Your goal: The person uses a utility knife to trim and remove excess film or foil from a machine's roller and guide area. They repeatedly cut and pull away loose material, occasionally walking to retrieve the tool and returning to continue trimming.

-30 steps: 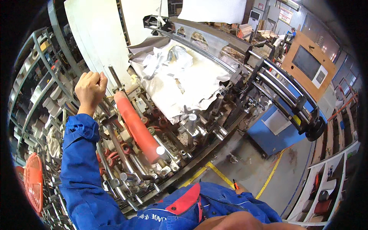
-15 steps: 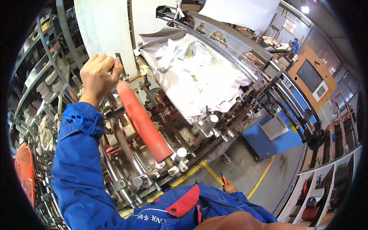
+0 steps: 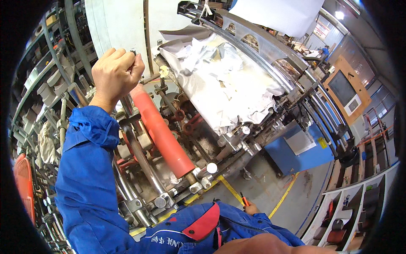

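- our left hand (image 3: 117,74) is fisted near the red roller's (image 3: 163,133) far end; contents, if any, hidden.
- our right hand (image 3: 252,208) grips an orange-and-black tool (image 3: 245,200), apart from it.
- roller already lies beside metal rods (image 3: 145,161); remaining work not shown.

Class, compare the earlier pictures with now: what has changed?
The left hand, a closed fist, shifted right, nearer the far end of the smooth red cylindrical roller. The right hand shows more fully. Unchanged: it holds the slim orange-and-black tool; crumpled white sheeting lies beyond the roller.
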The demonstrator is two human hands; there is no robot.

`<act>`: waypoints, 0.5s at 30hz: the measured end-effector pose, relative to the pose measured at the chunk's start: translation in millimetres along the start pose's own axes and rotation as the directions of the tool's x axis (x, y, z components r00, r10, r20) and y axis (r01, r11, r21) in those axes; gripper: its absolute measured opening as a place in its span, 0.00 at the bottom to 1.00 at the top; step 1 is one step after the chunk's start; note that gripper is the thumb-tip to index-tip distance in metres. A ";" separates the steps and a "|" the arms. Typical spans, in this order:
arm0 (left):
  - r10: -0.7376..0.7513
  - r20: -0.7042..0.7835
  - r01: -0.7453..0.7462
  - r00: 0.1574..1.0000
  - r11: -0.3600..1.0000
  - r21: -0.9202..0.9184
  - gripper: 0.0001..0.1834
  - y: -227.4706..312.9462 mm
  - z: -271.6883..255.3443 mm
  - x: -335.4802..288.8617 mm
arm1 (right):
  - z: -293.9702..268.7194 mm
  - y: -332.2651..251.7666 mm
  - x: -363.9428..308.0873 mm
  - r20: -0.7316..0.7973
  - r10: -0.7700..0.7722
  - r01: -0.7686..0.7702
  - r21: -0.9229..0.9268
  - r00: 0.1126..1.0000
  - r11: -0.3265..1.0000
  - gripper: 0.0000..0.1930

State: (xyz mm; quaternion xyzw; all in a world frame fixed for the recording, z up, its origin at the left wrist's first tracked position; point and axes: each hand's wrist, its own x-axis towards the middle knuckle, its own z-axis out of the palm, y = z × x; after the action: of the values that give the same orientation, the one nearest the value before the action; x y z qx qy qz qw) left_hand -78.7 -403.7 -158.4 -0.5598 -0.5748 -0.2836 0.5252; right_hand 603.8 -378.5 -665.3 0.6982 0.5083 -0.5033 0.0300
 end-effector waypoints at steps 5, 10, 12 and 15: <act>0.006 0.013 -0.007 1.000 1.000 0.022 0.15 -0.9 -0.3 0.0 | 1.2 -0.8 -1.7 -0.004 0.041 -0.041 0.033 0.999 0.999 0.32; 0.011 0.019 -0.011 1.000 0.999 0.043 0.15 -1.8 0.2 -0.9 | -1.6 2.3 -1.8 0.004 0.055 -0.055 -0.041 0.998 0.998 0.33; 0.009 0.015 -0.010 1.000 0.999 0.037 0.15 -1.8 0.5 -1.2 | 0.3 5.0 -1.7 -0.055 -0.017 0.021 0.068 0.998 0.997 0.28; 0.009 0.012 -0.009 1.000 0.999 0.033 0.16 -2.2 0.8 -1.2 | 3.5 10.5 0.2 -0.089 -0.043 0.053 0.114 0.995 0.992 0.27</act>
State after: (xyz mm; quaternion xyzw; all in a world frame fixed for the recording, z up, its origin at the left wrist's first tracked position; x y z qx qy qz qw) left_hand -81.2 -403.9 -159.1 -0.5554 -0.5800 -0.2682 0.5322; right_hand 609.2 -385.4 -672.1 0.7076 0.4956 -0.5017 -0.0447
